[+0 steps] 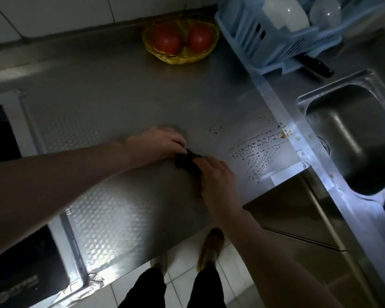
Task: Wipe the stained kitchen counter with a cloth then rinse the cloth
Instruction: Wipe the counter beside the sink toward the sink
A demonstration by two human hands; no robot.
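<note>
A small dark cloth lies bunched on the steel counter near its front edge. My left hand pinches the cloth's upper left end. My right hand grips its lower right end. Both hands are shut on it. To the right of the hands, orange-brown stains speckle the counter, with thicker blobs at the counter's right edge. The steel sink lies further right, past a raised strip.
A yellow basket with two tomatoes stands at the back of the counter. A blue dish rack holding white dishes sits at the back right, a black knife beside it. A dark stove top is at the left.
</note>
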